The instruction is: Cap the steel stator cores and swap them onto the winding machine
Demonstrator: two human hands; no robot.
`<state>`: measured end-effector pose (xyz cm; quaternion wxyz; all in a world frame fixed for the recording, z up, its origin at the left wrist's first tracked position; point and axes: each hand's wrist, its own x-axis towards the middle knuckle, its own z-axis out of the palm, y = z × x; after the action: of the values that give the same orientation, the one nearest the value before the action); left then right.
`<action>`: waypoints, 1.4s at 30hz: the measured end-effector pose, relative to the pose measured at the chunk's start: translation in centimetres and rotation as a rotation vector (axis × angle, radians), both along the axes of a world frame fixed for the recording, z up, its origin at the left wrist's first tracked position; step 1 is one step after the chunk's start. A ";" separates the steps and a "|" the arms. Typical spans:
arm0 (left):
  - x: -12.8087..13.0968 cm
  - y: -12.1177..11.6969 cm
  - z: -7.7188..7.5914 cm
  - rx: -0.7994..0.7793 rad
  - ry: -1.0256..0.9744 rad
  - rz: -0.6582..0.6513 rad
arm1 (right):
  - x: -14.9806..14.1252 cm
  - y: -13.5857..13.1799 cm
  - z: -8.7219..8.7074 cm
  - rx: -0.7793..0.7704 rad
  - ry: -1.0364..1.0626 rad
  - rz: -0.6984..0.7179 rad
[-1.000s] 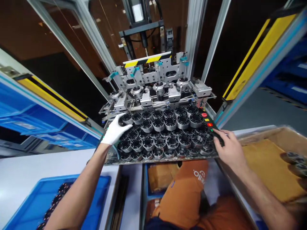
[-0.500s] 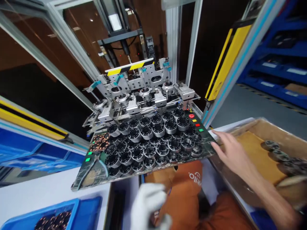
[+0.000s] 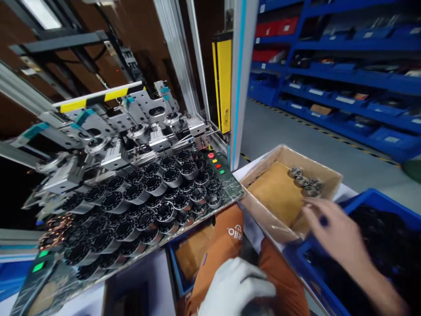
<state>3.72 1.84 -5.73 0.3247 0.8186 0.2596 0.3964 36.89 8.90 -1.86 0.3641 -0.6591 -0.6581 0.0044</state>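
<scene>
My left hand, in a white glove, is low at the bottom centre in front of my orange clothing. Its fingers are curled over something dark grey, mostly hidden and cut off by the frame edge. My bare right hand reaches over the edge of a blue bin of black parts, beside a cardboard box. Its thumb and fingers are apart, slightly blurred, with nothing plainly held. Several metal ring parts lie in the box just beyond its fingertips.
Black-and-silver cylindrical parts stand stacked on the machine's bench. Copper-wound parts lie at its left. Behind are fixtures with clamps. A yellow light guard and frame post rise between bench and box. Blue shelving stands behind.
The view has swung right, bringing the box and blue bin into fuller view. My right hand has moved from beside the bench's right edge to the bin. My gloved left hand remains low.
</scene>
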 end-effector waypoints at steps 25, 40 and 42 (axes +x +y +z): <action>15.8 14.6 6.2 -0.320 0.342 0.211 | 21.3 -8.1 -2.4 -0.204 -0.138 -0.717; 39.2 30.0 -1.6 -0.415 0.929 0.240 | 25.4 -10.5 -8.4 -0.392 -0.049 -0.807; 39.0 30.5 -1.7 -0.444 0.931 0.238 | 24.9 -10.0 -8.3 -0.390 -0.034 -0.775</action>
<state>42.70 32.38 -7.45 0.2933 0.7843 0.5453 -0.0396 61.77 -1.12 -10.14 0.1965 -0.9139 -0.3547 -0.0190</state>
